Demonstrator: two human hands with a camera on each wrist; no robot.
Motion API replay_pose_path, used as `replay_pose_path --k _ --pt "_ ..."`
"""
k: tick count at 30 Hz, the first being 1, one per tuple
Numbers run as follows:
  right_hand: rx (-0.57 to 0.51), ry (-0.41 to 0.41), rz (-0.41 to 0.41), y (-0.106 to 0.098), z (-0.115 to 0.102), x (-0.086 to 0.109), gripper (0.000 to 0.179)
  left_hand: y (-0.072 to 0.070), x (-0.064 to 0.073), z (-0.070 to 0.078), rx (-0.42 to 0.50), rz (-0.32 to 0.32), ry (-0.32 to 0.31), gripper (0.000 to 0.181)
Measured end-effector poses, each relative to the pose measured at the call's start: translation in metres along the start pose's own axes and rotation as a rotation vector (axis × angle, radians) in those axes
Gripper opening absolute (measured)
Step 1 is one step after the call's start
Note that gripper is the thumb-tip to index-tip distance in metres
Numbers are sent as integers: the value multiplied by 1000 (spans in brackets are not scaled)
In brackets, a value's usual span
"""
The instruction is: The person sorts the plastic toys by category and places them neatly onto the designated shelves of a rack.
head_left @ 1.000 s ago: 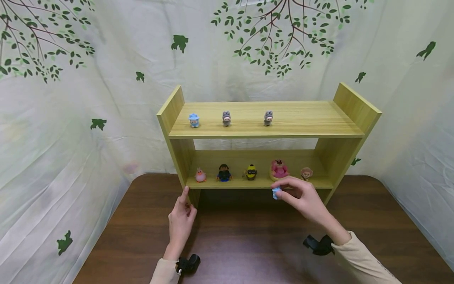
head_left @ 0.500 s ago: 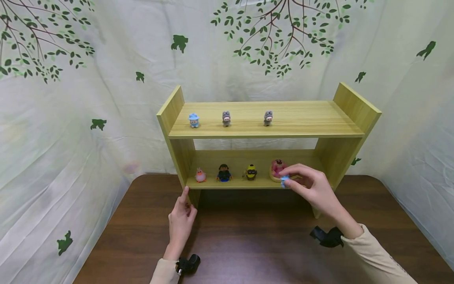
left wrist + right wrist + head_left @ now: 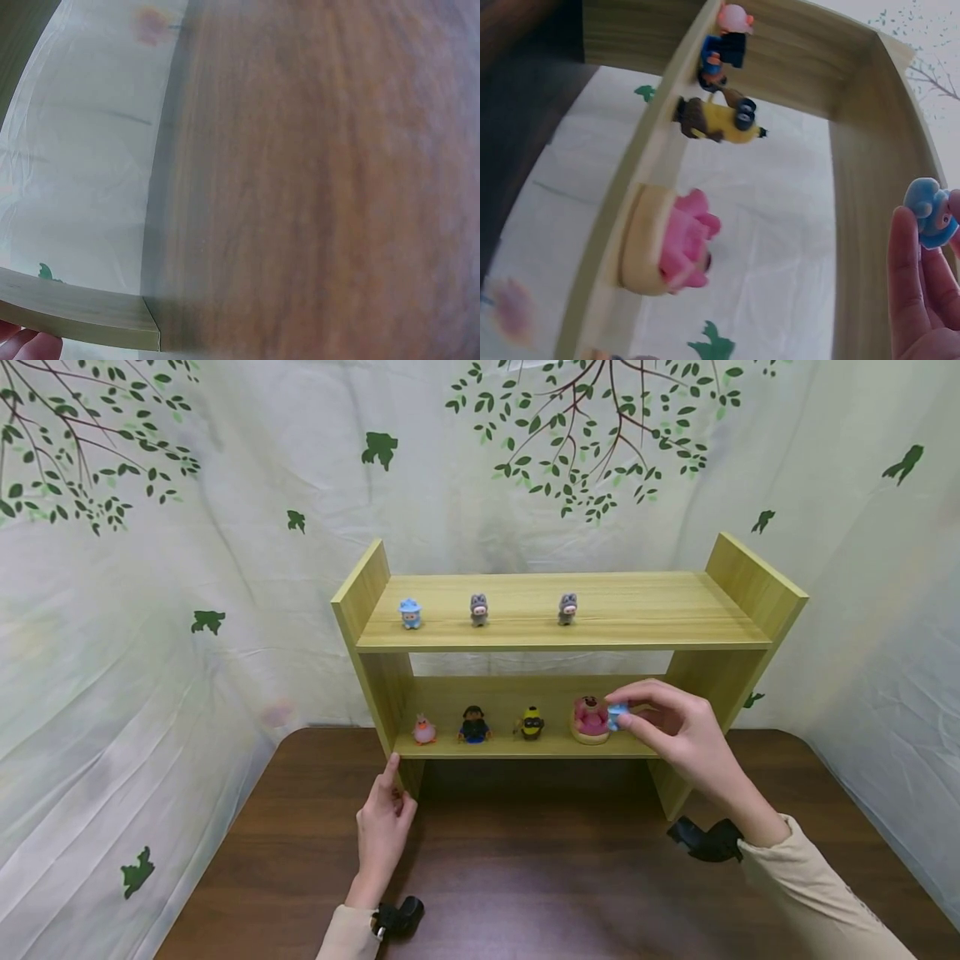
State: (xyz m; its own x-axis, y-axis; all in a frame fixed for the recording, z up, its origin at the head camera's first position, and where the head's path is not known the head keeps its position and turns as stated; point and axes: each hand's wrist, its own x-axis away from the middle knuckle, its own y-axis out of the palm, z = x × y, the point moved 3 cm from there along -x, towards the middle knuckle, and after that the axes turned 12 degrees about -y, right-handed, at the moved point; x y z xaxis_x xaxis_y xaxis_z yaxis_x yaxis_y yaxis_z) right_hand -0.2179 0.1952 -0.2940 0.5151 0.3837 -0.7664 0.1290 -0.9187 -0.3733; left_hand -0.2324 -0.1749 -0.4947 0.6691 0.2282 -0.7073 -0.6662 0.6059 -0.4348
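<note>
My right hand [image 3: 675,727] pinches a small blue figurine [image 3: 618,716] between thumb and fingertips, just right of the seated pink bear figurine [image 3: 591,720] and in front of the lower board. In the right wrist view the blue figurine [image 3: 930,212] shows rounded parts and a small face. At the left side panel of the wooden shelf [image 3: 570,648], my left hand [image 3: 382,827] touches the front edge with a straight index finger. The left wrist view has only some fingertips [image 3: 41,346] beside the panel's end [image 3: 90,319].
On the lower board stand a pink bird figurine [image 3: 424,729], a dark-haired figurine [image 3: 473,726] and a yellow minion figurine [image 3: 532,724]. A blue-hatted figurine [image 3: 410,614] and two grey figurines [image 3: 479,610] stand on the top board. The shelf is on a brown table [image 3: 525,877].
My right hand has lifted the blue figurine up and to the right, from below the lower board's edge to beside the pink bear. It now covers the brown figurine there. The left hand stays put.
</note>
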Motion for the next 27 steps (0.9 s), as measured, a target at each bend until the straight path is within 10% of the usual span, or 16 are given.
replay_pose_path --k 27 --pt "-15 -35 99 -27 -25 -33 22 -1 0 2 5 23 22 86"
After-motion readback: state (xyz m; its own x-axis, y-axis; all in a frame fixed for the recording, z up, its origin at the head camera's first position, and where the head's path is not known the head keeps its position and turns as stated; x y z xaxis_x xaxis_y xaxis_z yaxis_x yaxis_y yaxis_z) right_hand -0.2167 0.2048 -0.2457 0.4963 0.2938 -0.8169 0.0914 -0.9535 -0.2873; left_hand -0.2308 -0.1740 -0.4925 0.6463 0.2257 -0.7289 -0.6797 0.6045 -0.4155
